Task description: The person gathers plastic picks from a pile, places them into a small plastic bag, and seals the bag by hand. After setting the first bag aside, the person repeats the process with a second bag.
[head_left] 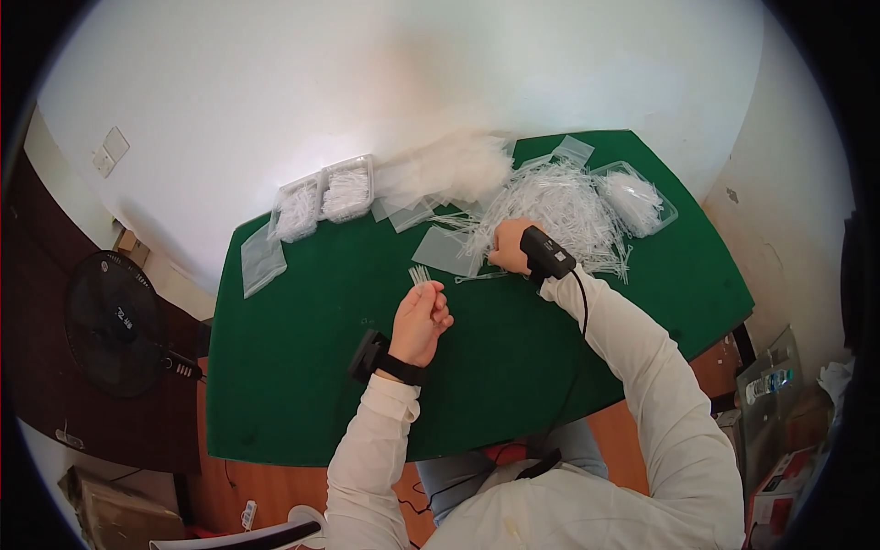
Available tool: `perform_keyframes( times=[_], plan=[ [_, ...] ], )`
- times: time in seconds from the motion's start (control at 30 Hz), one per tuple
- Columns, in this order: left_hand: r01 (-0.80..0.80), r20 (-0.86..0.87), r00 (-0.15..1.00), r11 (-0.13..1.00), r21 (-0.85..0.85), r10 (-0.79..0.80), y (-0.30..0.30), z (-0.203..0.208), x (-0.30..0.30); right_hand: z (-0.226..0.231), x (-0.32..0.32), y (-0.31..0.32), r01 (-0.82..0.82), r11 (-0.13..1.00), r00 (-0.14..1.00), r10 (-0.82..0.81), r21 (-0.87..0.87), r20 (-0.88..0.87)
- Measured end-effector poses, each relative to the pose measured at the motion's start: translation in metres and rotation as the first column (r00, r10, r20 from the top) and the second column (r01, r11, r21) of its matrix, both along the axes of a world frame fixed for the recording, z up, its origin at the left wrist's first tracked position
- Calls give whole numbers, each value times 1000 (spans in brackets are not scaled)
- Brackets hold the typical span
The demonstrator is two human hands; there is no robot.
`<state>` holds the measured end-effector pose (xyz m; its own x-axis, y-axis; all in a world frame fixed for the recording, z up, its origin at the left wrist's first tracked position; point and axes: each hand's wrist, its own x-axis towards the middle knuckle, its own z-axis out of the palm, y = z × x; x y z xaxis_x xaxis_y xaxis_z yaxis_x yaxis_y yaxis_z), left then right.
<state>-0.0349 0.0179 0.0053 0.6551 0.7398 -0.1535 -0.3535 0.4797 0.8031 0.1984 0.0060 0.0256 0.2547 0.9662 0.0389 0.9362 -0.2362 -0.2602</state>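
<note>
My left hand is closed over the green tabletop, its fingers pinching a small bundle of thin clear plastic sticks whose ends poke out at the top. Farther right, my right hand reaches to the near left edge of a large heap of similar clear sticks. Its fingers are curled down, and whatever they grip is hidden. A flat clear plastic bag lies just left of that hand. One loose stick with a looped end rests near it on the cloth.
Two clear trays of sticks stand at the back left beside an empty-looking bag. Many translucent bags are piled at the back middle. Another filled tray sits at the right. A black fan stands left of the table.
</note>
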Motion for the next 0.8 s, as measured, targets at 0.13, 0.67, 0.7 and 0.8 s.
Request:
perform_keyframes(
  times=[0.13,0.67,0.7,0.8],
  plan=[
    [23,3,1000,1000,-8,-23,2,-5,1,3,6,-5,-38,999,980,36,-5,-194],
    [425,-230,881,905,3,-413,11,22,-16,41,-42,-56,-478,798,631,603,368,-489],
    [426,-214,884,905,6,-415,13,21,-17,42,-38,-56,-501,785,611,619,364,-494],
    [431,-181,889,902,13,-421,12,19,-17,49,-35,-56,-559,776,615,624,292,-482]
  ],
)
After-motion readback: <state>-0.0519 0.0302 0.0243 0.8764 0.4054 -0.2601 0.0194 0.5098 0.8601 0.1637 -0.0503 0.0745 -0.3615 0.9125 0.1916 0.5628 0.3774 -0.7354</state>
